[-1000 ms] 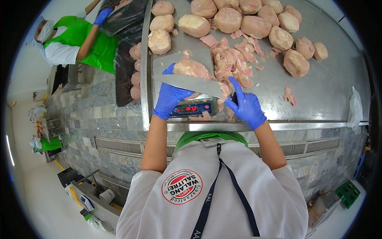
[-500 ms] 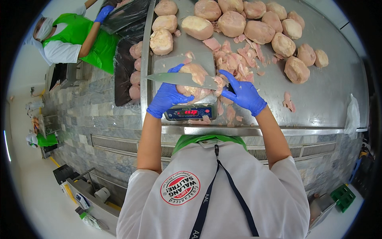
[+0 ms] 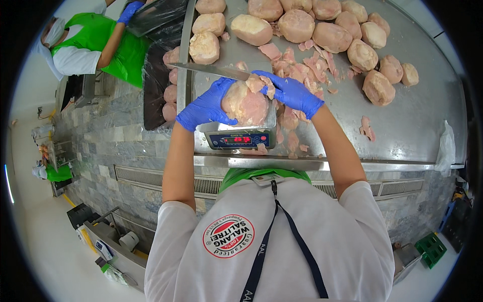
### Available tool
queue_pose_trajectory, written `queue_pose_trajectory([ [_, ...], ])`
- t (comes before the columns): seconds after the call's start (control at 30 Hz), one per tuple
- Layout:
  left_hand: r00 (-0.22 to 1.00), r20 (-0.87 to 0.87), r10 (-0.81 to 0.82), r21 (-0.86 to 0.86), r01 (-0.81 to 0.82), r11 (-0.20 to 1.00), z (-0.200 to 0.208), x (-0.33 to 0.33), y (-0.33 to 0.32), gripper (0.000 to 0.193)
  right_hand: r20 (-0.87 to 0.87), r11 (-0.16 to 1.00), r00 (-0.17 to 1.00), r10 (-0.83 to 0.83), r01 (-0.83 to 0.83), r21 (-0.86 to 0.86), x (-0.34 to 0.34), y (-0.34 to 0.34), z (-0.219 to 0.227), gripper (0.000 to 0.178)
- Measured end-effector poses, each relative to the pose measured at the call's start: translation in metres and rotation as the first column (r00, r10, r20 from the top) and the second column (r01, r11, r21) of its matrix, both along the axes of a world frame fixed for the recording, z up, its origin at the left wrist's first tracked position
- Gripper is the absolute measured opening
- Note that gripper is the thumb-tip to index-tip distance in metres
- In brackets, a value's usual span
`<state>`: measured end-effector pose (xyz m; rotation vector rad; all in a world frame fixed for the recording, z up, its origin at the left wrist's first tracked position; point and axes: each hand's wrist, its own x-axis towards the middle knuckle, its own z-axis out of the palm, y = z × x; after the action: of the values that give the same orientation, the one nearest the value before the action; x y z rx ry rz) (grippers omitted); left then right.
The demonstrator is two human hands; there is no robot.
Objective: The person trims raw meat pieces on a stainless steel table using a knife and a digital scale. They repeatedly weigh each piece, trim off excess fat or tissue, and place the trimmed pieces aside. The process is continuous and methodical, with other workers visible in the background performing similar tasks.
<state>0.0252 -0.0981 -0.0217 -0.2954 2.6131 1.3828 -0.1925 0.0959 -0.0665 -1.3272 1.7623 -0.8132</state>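
Observation:
A round, pale pink piece of meat (image 3: 245,108) is over the metal pan of a digital scale (image 3: 221,142); I cannot tell whether it rests there. My left hand (image 3: 204,106), in a blue glove, clasps its left side, thumb at the front. In my blue-gloved right hand (image 3: 294,94) is a knife (image 3: 211,71), its long blade pointing left past the far side of the meat. The fingers hide its handle. Scraps of meat (image 3: 261,84) hang at the blade's base, against the right fingers. The scale's red display is lit.
Several round meat pieces (image 3: 297,25) lie across the far part of the steel table (image 3: 402,121). Trimmings (image 3: 289,68) are heaped right of the scale. A black-lined bin (image 3: 153,95) holding meat stands left, near a co-worker in a green apron (image 3: 121,45). A plastic bag (image 3: 446,151) hangs at the right edge.
The knife has moved from across the front of the meat to its far side, and my right hand has shifted away from me and slightly left. The meat's upper surface now shows more.

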Motion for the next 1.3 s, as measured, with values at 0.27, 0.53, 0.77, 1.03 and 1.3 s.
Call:
queue_pose_trajectory([
  [0.27, 0.948, -0.174, 0.266, 0.261, -0.216, 0.941, -0.001, 0.039, 0.009, 0.134, 0.575, 0.836, 0.674, -0.464, 0.547, 0.034, 0.003, 0.063, -0.031, 0.074],
  [0.53, 0.833, -0.184, 0.521, 0.367, -0.433, 0.823, 0.042, 0.075, 0.011, 0.097, 0.418, 0.627, 0.523, -0.743, 0.762, 0.161, 0.013, 0.128, -0.014, 0.061],
  [0.77, 0.861, -0.259, 0.437, 0.294, -0.361, 0.885, 0.054, 0.072, 0.027, 0.08, 0.095, 0.589, 0.583, -0.807, 0.805, 0.069, 0.022, 0.156, -0.029, 0.076],
  [1.03, 0.787, -0.009, 0.617, 0.487, -0.536, 0.69, -0.008, 0.043, 0.05, 0.089, 0.431, 0.675, 0.601, -0.673, 0.737, 0.026, 0.054, 0.14, -0.001, 0.077],
  [1.3, 0.733, -0.315, 0.603, 0.415, -0.465, 0.782, -0.04, 0.03, 0.091, 0.104, 0.546, 0.729, 0.724, -0.422, 0.629, -0.27, 0.062, 0.05, -0.019, 0.062],
])
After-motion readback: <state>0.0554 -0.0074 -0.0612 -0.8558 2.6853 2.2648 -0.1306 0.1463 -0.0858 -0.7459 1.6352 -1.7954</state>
